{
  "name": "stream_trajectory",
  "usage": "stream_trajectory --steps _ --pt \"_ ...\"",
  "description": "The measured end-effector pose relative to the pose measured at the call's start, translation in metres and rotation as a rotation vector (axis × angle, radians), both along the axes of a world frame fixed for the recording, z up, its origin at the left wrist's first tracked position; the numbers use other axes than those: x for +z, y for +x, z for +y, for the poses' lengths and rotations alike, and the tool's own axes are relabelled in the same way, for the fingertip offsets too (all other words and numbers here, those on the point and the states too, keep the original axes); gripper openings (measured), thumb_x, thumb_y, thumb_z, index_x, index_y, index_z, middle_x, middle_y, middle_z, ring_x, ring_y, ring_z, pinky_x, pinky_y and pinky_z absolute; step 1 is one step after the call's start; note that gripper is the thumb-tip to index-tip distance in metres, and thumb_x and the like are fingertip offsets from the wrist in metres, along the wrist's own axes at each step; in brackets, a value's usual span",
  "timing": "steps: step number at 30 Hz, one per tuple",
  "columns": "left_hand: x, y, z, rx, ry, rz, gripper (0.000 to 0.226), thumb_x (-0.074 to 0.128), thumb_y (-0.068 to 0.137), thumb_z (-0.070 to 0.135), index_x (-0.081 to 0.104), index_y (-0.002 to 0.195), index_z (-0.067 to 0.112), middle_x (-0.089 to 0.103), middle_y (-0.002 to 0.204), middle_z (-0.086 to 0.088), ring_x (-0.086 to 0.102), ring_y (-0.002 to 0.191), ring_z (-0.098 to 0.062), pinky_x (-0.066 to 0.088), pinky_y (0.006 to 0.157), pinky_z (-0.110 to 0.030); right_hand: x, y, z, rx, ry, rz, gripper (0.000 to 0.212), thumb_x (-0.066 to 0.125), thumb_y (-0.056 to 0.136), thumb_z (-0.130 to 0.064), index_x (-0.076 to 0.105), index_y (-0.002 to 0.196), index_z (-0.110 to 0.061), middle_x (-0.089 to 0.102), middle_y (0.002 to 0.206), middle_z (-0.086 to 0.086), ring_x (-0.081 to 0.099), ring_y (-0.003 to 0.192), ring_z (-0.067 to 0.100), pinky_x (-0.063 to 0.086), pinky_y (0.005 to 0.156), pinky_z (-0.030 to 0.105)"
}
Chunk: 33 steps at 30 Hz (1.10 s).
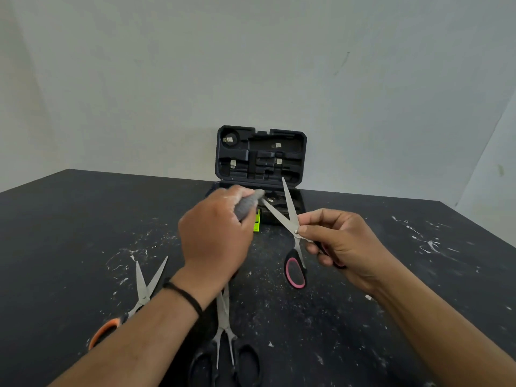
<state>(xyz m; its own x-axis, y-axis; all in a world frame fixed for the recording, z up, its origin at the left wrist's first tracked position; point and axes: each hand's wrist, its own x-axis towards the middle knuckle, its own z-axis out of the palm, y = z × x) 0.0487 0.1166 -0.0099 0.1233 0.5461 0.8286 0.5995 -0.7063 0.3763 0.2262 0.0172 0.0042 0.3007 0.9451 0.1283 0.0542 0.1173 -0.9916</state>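
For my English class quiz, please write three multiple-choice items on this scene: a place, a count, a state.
1. Where is the open tool case? A. far edge of the table; B. near edge; C. floor.
2. How many pairs of scissors show? A. one; B. three; C. five.
3. The blades of the pink-handled scissors are: A. spread; B. closed; C. wrapped.
Key: 1 A, by the wall; 2 B, the right hand holds one, the orange-handled scissors and black-handled scissors lie on the table; 3 A, they form a V.
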Motion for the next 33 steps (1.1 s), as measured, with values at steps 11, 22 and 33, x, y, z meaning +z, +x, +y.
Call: stream_trajectory --steps 11,22,33 --pt "-0.008 0.019 -0.017 -0.323 0.162 0.116 0.024 0.061 0.095 0.047 0.077 0.107 0.035 0.071 0.085 0.013 0.066 0.07 -0.005 0.053 0.057 -0.031 -0.003 0.0 0.001 0.018 -0.015 -0.016 0.008 0.068 0.09 0.001 0.073 0.095 0.005 0.06 0.069 0.014 0.049 0.052 0.014 0.034 0.038 0.019" --pt "0.007 -0.01 0.021 -0.052 0.081 -0.052 0.024 0.059 0.097 0.049 0.077 0.107 0.038 0.073 0.088 0.015 0.065 0.075 -0.003 0.053 0.062 -0.029 -0.001 0.0 -0.002 0.207 -0.111 -0.055 0.015 0.07 0.087 0.004 0.078 0.086 -0.008 0.062 0.065 0.008 0.046 0.051 0.011 0.032 0.037 0.017" --pt "-0.008 0.016 -0.015 -0.304 0.126 0.148 0.025 0.056 0.098 0.052 0.076 0.109 0.043 0.07 0.083 0.018 0.062 0.067 -0.001 0.05 0.055 -0.023 -0.001 0.008 0.003 0.004 -0.085 0.068 0.012 0.065 0.091 0.005 0.075 0.096 0.001 0.065 0.071 0.007 0.048 0.053 0.01 0.031 0.037 0.015"
